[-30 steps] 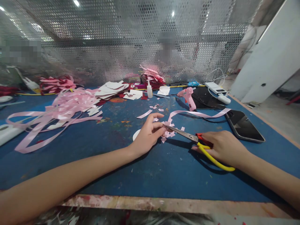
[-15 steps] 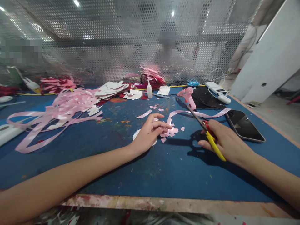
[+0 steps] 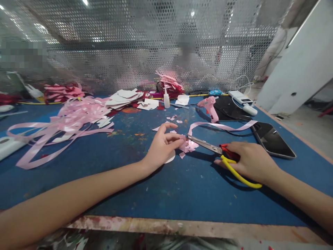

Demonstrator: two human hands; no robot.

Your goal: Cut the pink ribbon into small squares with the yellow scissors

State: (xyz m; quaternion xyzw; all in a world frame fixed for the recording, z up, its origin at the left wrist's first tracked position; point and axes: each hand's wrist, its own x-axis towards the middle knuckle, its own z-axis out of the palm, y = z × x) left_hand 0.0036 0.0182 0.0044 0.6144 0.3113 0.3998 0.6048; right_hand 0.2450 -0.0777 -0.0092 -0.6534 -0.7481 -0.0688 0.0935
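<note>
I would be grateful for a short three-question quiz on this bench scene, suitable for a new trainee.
1. Multiple choice: what lies right by the fingertips of the left hand?
A) the phone
B) small pink pieces
C) the white bottle

2. Fill in: the right hand holds the scissors, whose handles are red and ____.

3. True or false: the pink glue gun lies farther from the person than the scissors do.

Key: 1. B; 2. yellow; 3. true.

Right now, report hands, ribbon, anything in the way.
Right hand gripping red-and-yellow scissors. Left hand pinching pink ribbon near blades. Pink clippings clustered below, rounded white piece partly hidden.
</note>
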